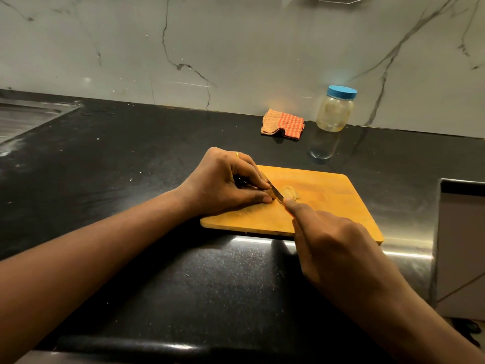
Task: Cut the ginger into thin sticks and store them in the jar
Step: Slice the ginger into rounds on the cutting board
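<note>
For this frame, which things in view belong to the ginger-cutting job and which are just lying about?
In the job: ginger, knife gripped by the right hand, left hand pinching the ginger, cutting board, lidded jar by the wall.
Lying about: folded checked cloth, sink.
</note>
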Demonstrator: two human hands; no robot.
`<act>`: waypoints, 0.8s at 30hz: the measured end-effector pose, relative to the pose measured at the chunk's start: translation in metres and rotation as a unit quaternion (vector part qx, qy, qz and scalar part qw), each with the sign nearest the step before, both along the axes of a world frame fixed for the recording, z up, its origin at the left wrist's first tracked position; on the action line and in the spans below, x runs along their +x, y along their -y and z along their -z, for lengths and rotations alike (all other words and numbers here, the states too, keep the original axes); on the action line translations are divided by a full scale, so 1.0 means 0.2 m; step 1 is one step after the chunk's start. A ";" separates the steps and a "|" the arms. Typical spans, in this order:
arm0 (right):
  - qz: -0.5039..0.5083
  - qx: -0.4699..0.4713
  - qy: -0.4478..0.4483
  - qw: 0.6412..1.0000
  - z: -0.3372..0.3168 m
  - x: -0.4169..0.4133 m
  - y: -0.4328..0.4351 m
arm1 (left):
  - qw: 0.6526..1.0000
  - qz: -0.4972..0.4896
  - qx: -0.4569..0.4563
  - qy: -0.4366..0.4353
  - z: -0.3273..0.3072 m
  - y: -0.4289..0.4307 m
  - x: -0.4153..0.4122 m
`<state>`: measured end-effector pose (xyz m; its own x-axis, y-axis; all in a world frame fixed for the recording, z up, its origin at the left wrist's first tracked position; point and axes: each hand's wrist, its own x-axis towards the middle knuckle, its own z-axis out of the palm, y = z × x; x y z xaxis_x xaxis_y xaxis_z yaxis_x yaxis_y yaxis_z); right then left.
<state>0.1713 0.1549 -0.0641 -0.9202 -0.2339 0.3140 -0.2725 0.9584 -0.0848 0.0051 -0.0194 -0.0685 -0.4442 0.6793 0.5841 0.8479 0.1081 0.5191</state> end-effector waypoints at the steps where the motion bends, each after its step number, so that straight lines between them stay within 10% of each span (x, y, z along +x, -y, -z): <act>1: 0.001 0.001 0.007 1.000 0.00 0.03 0.00 | 1.000 -0.002 0.000 -0.003 0.00 0.00 0.00; 24: -0.005 0.050 0.016 0.999 0.00 -0.01 -0.03 | 1.000 -0.019 -0.004 -0.002 -0.01 0.00 0.02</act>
<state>0.1691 0.1606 -0.0636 -0.9271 -0.2710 0.2591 -0.2800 0.9600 0.0021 0.0091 -0.0189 -0.0673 -0.4675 0.6671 0.5800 0.8450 0.1445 0.5149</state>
